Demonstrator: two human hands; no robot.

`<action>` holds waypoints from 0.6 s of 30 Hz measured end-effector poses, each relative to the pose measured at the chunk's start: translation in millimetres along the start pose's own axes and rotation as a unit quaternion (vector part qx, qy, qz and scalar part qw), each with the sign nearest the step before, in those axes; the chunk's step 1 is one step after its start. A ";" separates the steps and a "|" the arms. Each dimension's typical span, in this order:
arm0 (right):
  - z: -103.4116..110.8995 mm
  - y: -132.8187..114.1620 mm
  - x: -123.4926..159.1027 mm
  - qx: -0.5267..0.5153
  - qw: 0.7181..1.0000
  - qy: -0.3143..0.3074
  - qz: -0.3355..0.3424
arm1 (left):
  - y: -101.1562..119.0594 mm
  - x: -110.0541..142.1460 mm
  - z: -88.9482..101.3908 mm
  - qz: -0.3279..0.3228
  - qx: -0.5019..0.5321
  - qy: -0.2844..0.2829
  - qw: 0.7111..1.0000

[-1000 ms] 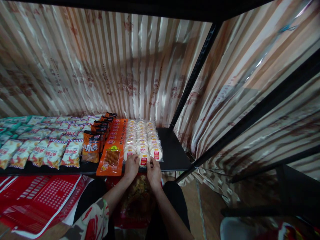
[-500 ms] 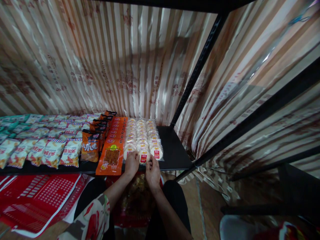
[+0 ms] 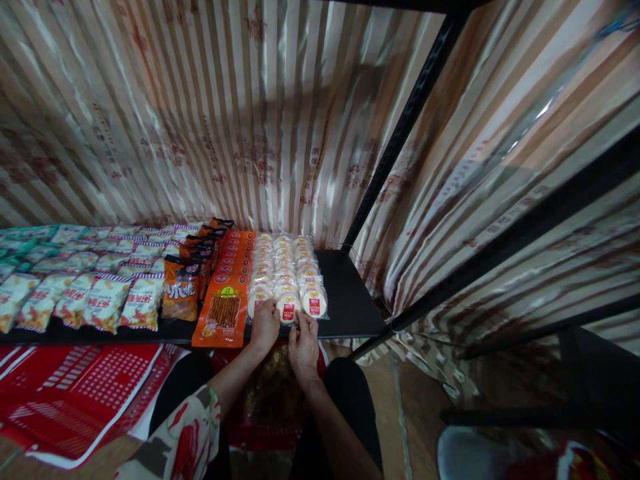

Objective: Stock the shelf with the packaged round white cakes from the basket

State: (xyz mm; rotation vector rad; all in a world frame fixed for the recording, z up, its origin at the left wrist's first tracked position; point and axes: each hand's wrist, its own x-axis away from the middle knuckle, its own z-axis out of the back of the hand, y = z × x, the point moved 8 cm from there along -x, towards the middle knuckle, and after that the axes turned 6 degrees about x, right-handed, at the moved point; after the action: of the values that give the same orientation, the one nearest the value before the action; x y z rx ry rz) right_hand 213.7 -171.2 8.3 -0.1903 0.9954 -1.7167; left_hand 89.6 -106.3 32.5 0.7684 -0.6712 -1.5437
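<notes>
Three rows of clear-wrapped round white crackers lie overlapped on the black shelf. At the front of the middle row is a cracker packet (image 3: 289, 308) with a red and white label. My left hand (image 3: 265, 328) is closed at its left edge, fingertips pinched on the wrapper. My right hand (image 3: 303, 341) grips the lower right edge between thumb and bent fingers. A neighbouring cracker packet (image 3: 315, 303) lies just beyond my right fingertips. Left of my left hand, an orange packet of brown sticks (image 3: 223, 313) fronts a row of overlapped orange packets.
Orange-and-black snack bags (image 3: 181, 290) and white snack bags (image 3: 141, 300) stand in rows to the left. The black shelf (image 3: 347, 293) ends at a slanted metal post (image 3: 400, 140). Below are a red basket (image 3: 95, 400) and my knees. A striped curtain (image 3: 280, 120) hangs behind.
My right hand has shifted slightly down and left along the edge of the middle cracker packet. My left hand stays nearly in place. The camera view has tilted slightly.
</notes>
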 end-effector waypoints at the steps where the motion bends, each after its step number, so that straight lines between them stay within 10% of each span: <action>1: -0.2 -0.6 0.3 0.012 1.000 -0.002 0.003 | 0.2 0.5 0.2 -0.001 -0.001 0.001 1.000; 18: 10.8 -6.6 13.5 -0.073 0.996 0.017 0.038 | -15.5 65.7 15.1 -0.146 0.057 0.012 0.988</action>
State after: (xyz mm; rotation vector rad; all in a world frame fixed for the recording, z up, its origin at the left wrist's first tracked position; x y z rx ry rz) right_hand 209.8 -187.9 15.2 -0.2152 1.1392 -1.5837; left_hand 64.6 -170.1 23.4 1.0041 -0.6539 -1.7697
